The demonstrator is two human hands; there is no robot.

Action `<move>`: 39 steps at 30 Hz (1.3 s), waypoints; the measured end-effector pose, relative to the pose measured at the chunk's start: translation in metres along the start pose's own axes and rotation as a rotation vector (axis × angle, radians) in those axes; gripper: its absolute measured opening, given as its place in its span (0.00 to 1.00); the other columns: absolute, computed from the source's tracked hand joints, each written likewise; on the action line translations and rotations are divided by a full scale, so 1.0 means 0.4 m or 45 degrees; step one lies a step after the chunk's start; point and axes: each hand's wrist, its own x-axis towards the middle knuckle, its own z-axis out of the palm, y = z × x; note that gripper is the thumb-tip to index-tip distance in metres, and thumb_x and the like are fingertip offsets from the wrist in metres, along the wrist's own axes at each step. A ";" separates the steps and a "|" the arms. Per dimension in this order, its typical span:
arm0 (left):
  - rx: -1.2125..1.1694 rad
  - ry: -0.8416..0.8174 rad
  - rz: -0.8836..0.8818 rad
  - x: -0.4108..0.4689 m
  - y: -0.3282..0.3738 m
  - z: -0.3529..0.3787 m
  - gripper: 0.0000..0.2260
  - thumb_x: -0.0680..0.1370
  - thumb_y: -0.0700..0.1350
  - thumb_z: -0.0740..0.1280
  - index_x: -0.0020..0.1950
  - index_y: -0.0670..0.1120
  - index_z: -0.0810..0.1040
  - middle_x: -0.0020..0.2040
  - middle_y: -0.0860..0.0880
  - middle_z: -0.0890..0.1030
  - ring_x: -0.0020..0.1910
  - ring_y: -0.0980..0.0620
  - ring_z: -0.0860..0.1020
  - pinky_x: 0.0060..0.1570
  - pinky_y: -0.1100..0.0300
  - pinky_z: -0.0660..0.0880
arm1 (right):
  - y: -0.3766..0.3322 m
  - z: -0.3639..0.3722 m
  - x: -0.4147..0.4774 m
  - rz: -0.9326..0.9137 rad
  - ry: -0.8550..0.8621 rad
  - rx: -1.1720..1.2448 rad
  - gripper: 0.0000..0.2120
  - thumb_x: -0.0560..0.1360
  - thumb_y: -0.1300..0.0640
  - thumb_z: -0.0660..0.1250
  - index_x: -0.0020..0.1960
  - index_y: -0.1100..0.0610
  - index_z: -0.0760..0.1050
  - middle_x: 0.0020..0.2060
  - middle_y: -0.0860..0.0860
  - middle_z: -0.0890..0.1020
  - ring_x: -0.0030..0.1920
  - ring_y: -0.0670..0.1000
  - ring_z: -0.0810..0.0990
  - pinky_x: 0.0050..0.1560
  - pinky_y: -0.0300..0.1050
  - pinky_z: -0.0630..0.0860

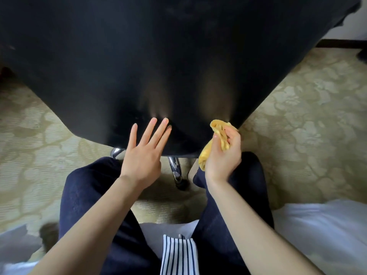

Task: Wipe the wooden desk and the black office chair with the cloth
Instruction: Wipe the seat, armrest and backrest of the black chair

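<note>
Patterned carpet (pixel 297 116) below – left hand (pixel 143 153) flat-fingered on black chair (pixel 158 56); right hand (pixel 224 155) grips yellow cloth (pixel 217 129) beside.

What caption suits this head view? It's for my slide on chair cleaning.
Left hand open against the black chair; right hand grips the yellow cloth.

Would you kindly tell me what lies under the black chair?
Under the black chair, two chrome legs and patterned carpet show; the rest of its base is hidden.
</note>
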 end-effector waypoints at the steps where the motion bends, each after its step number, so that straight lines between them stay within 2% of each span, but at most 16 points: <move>1: 0.000 -0.002 0.001 0.002 -0.002 0.004 0.37 0.76 0.44 0.59 0.77 0.49 0.38 0.75 0.52 0.32 0.75 0.48 0.34 0.70 0.42 0.32 | 0.000 0.020 -0.005 -0.014 0.034 -0.002 0.12 0.74 0.63 0.69 0.57 0.59 0.77 0.52 0.48 0.81 0.53 0.45 0.78 0.52 0.23 0.69; 3: -0.016 -0.007 0.005 0.005 -0.002 0.009 0.37 0.76 0.44 0.59 0.77 0.49 0.36 0.75 0.52 0.31 0.75 0.48 0.33 0.71 0.42 0.34 | 0.012 0.050 -0.013 -0.063 0.072 -0.040 0.10 0.73 0.64 0.70 0.53 0.60 0.78 0.50 0.52 0.82 0.51 0.48 0.79 0.51 0.23 0.69; 4: -0.033 -0.008 0.006 0.006 -0.002 0.011 0.37 0.77 0.44 0.59 0.77 0.50 0.37 0.75 0.52 0.32 0.75 0.48 0.34 0.71 0.41 0.35 | 0.023 0.062 -0.017 -0.110 0.060 -0.089 0.09 0.71 0.66 0.71 0.51 0.61 0.79 0.48 0.53 0.82 0.50 0.50 0.79 0.51 0.26 0.71; 6: -0.070 0.004 0.012 0.006 -0.003 0.009 0.37 0.76 0.44 0.61 0.78 0.49 0.41 0.75 0.52 0.35 0.76 0.48 0.36 0.72 0.41 0.38 | 0.049 0.075 -0.027 -0.258 -0.033 -0.241 0.07 0.69 0.70 0.71 0.46 0.63 0.80 0.44 0.56 0.81 0.47 0.55 0.80 0.50 0.38 0.75; 8: -0.087 0.015 0.019 0.005 -0.005 0.006 0.36 0.76 0.43 0.62 0.78 0.49 0.44 0.76 0.52 0.38 0.76 0.48 0.38 0.72 0.40 0.40 | 0.084 0.081 -0.037 -0.455 -0.172 -0.378 0.06 0.68 0.72 0.71 0.42 0.63 0.80 0.41 0.57 0.80 0.44 0.55 0.78 0.48 0.38 0.73; 9: -0.086 0.018 0.022 0.005 -0.008 0.006 0.36 0.76 0.43 0.62 0.78 0.49 0.44 0.76 0.52 0.38 0.76 0.48 0.39 0.72 0.40 0.41 | 0.105 0.084 -0.039 -0.506 -0.280 -0.413 0.06 0.69 0.71 0.70 0.42 0.62 0.80 0.41 0.55 0.80 0.44 0.53 0.77 0.48 0.37 0.72; 11: -0.076 0.017 0.035 0.004 -0.014 0.006 0.36 0.76 0.44 0.61 0.78 0.50 0.42 0.76 0.52 0.38 0.76 0.48 0.40 0.72 0.39 0.40 | 0.140 0.093 -0.041 -0.351 -0.642 -0.490 0.06 0.74 0.66 0.65 0.45 0.58 0.79 0.44 0.51 0.77 0.45 0.45 0.73 0.53 0.42 0.74; 13: -0.072 0.017 0.046 0.003 -0.021 0.006 0.36 0.77 0.45 0.60 0.77 0.50 0.40 0.76 0.52 0.37 0.76 0.48 0.40 0.72 0.39 0.39 | 0.177 0.098 -0.035 -0.290 -1.004 -0.723 0.09 0.77 0.61 0.60 0.52 0.55 0.79 0.49 0.48 0.75 0.48 0.43 0.70 0.57 0.46 0.71; 15: -0.084 0.025 0.061 0.002 -0.026 0.006 0.36 0.76 0.46 0.62 0.78 0.50 0.44 0.77 0.52 0.40 0.77 0.48 0.42 0.72 0.38 0.41 | 0.180 0.093 -0.032 -0.399 -1.205 -0.872 0.10 0.77 0.62 0.61 0.54 0.54 0.79 0.53 0.48 0.76 0.51 0.45 0.71 0.58 0.44 0.71; 18: -0.157 0.026 0.060 -0.015 -0.033 0.010 0.35 0.76 0.46 0.65 0.78 0.48 0.51 0.78 0.49 0.47 0.77 0.45 0.45 0.72 0.39 0.46 | 0.139 0.062 -0.041 -0.786 -1.326 -0.709 0.09 0.72 0.69 0.67 0.48 0.60 0.81 0.47 0.53 0.79 0.49 0.52 0.75 0.50 0.50 0.75; 20: -0.181 -0.048 0.050 -0.032 -0.032 0.027 0.34 0.77 0.46 0.62 0.79 0.49 0.49 0.78 0.49 0.43 0.76 0.45 0.40 0.71 0.41 0.42 | 0.110 0.034 -0.040 -0.979 -1.317 -0.550 0.08 0.70 0.71 0.69 0.45 0.62 0.82 0.42 0.54 0.80 0.46 0.53 0.76 0.44 0.49 0.78; 23: -0.228 -0.191 -0.124 -0.074 -0.034 0.060 0.34 0.80 0.46 0.57 0.78 0.51 0.38 0.75 0.50 0.31 0.71 0.48 0.27 0.71 0.44 0.34 | 0.048 0.013 -0.017 -1.215 -1.267 -0.339 0.10 0.68 0.72 0.71 0.46 0.62 0.83 0.40 0.54 0.81 0.45 0.49 0.74 0.42 0.41 0.76; 28: -0.413 -0.273 -0.356 -0.128 -0.026 0.059 0.37 0.79 0.48 0.60 0.77 0.51 0.35 0.77 0.48 0.35 0.76 0.46 0.37 0.72 0.45 0.37 | -0.141 0.027 0.040 -1.668 -0.918 -0.105 0.08 0.73 0.69 0.66 0.46 0.63 0.84 0.39 0.56 0.83 0.42 0.55 0.80 0.41 0.48 0.77; 32: -0.520 -0.266 -0.442 -0.161 -0.024 0.046 0.36 0.79 0.47 0.59 0.78 0.51 0.38 0.78 0.49 0.36 0.76 0.46 0.37 0.72 0.46 0.36 | -0.306 0.073 0.073 -2.010 -0.559 0.007 0.11 0.78 0.66 0.64 0.44 0.61 0.84 0.38 0.54 0.84 0.41 0.54 0.79 0.41 0.46 0.72; 35: -0.552 -0.273 -0.466 -0.173 -0.024 0.044 0.36 0.79 0.47 0.59 0.77 0.51 0.38 0.78 0.49 0.36 0.76 0.47 0.37 0.72 0.46 0.37 | -0.374 0.146 0.082 -2.255 -0.466 -0.021 0.14 0.77 0.68 0.62 0.40 0.60 0.84 0.35 0.53 0.82 0.36 0.55 0.80 0.38 0.46 0.69; 39: -0.578 -0.272 -0.492 -0.168 -0.026 0.052 0.36 0.79 0.47 0.60 0.77 0.51 0.38 0.78 0.49 0.36 0.77 0.46 0.38 0.72 0.45 0.37 | -0.344 0.229 0.064 -2.482 -0.438 -0.136 0.12 0.71 0.72 0.67 0.34 0.59 0.81 0.30 0.52 0.80 0.31 0.53 0.78 0.32 0.44 0.72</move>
